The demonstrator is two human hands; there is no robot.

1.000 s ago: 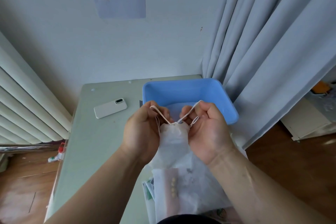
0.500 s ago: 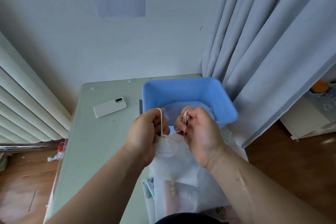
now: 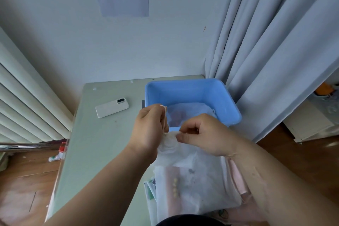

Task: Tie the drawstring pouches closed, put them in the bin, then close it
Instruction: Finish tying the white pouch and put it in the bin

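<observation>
- On the left half of the pale green table (image 3: pixel 102 143), bare surface runs from the near edge back to the wall. The table's left edge drops to a wooden floor (image 3: pixel 27 180).
- Toward the right, room is tight: the blue bin (image 3: pixel 231 115) sits at the far right corner with a grey curtain (image 3: pixel 275 60) hanging right behind it.
- The bin stands open on top, and a second pouch (image 3: pixel 189 109), white and translucent with something reddish inside, lies on its bottom.
- Just in front of the bin's near wall, the pouch (image 3: pixel 169 142) is held up off the table, its neck gathered tight.
- The left hand (image 3: pixel 148 130) is curled round a loop of the cream drawstring (image 3: pixel 166 113), which runs down to that neck.
- The right hand (image 3: pixel 205 134) pinches at the neck with thumb and curled fingers. Whether it has cord or cloth cannot be told.
- Below the hands, a pile of pouches (image 3: pixel 192 189) covers the near right of the table, and both forearms cross over it.
- A white phone (image 3: pixel 111 107) lies flat left of the bin, apart from it.
- A ribbed radiator (image 3: pixel 27 106) lines the left wall, with a small bottle (image 3: pixel 58 154) on the floor beside the table.
</observation>
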